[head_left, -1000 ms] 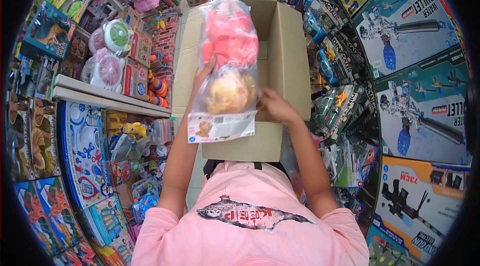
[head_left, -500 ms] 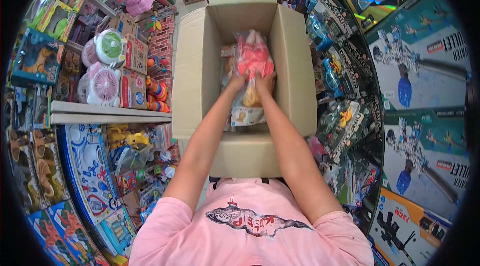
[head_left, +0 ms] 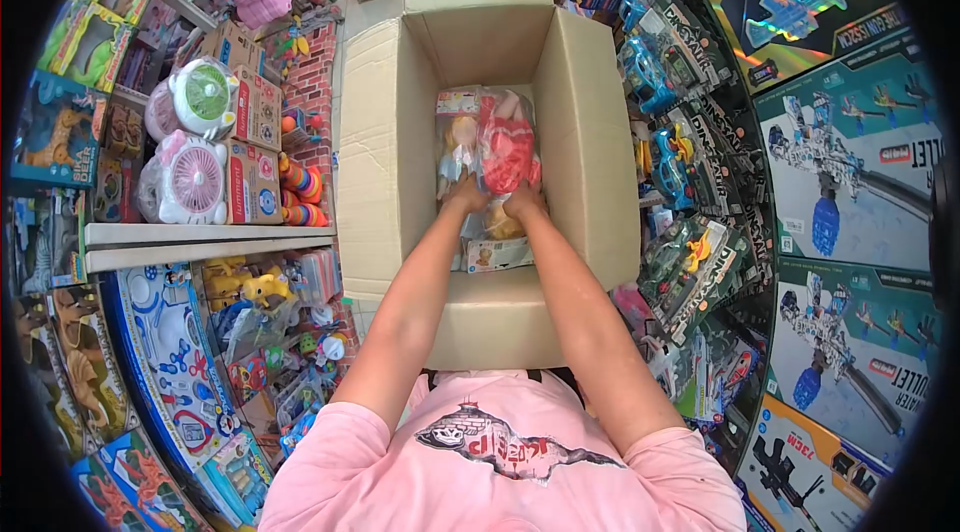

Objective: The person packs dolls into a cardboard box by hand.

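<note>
Both hands reach down into an open cardboard box point(head_left: 372, 162). A bagged doll in a red dress point(head_left: 508, 150) lies in the box on the right, its legs toward the far end. At its near part is my right hand point(head_left: 524, 202), fingers bent against the plastic. My left hand point(head_left: 466, 194) is between this doll and a second bagged doll point(head_left: 458, 144) on the left, with some fingers showing apart. A printed card label point(head_left: 498, 254) shows at the near end of the bag. Whether my right hand grips the bag is unclear.
Shelves on the left hold a green fan point(head_left: 206, 98), a pink fan point(head_left: 198, 180) and boxed toys. Bagged dinosaur toys point(head_left: 690, 262) and large boxed toy guns point(head_left: 850, 162) line the right. The box flaps stand spread outward.
The doll in red has gone down into the box and lies beside the other doll. Both hands have moved lower and nearer my body. The camera view has shifted slightly.
</note>
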